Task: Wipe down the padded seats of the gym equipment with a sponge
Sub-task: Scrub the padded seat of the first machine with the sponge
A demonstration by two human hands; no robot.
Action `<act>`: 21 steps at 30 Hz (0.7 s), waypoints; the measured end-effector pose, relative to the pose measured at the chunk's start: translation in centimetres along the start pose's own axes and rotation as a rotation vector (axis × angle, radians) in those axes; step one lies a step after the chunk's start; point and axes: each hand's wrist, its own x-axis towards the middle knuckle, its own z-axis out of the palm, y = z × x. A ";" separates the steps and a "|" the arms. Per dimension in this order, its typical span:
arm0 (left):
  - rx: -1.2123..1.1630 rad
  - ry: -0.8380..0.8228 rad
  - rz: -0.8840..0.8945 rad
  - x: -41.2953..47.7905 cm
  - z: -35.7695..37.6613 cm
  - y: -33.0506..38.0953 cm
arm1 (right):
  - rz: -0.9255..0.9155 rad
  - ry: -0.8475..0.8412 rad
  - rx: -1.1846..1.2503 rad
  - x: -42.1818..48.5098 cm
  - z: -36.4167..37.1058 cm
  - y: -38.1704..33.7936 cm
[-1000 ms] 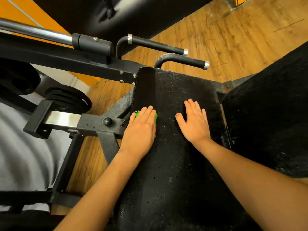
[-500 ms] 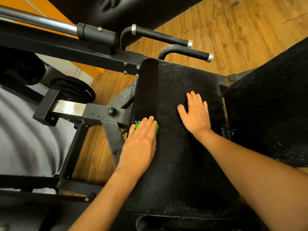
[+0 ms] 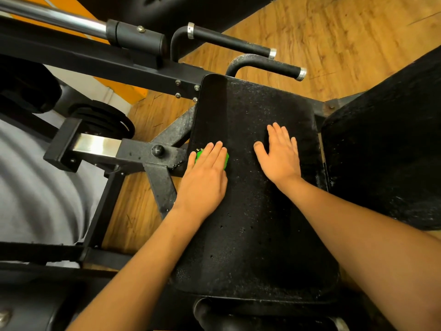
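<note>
Wood-plank floor (image 3: 322,32) beneath a black steel frame (image 3: 162,163), its paint chipped. Padded seat (image 3: 250,223): black, grainy, speckled, with rounded corners. A bright green sponge (image 3: 199,156) lies at the seat's left edge, mostly covered by the left hand (image 3: 205,180), whose straight fingers press flat on it. The right hand (image 3: 279,158) rests flat on the seat's middle, fingers extended, holding nothing.

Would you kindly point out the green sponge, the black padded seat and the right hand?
green sponge (image 3: 198,158): head view, exposed left corner.
black padded seat (image 3: 250,235): head view, bare middle of the pad.
right hand (image 3: 279,161): head view, back of the hand.
</note>
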 end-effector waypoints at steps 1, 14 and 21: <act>-0.006 0.000 0.003 -0.6 0.1 0.0 | 0.000 -0.004 0.000 0.0 0.0 0.0; -0.064 -0.032 -0.016 -9.6 0.2 1.3 | -0.004 -0.035 0.000 -0.2 -0.5 -0.1; -0.018 -0.025 -0.030 -11.5 0.5 2.0 | -0.007 -0.043 -0.009 -0.2 -0.4 -0.1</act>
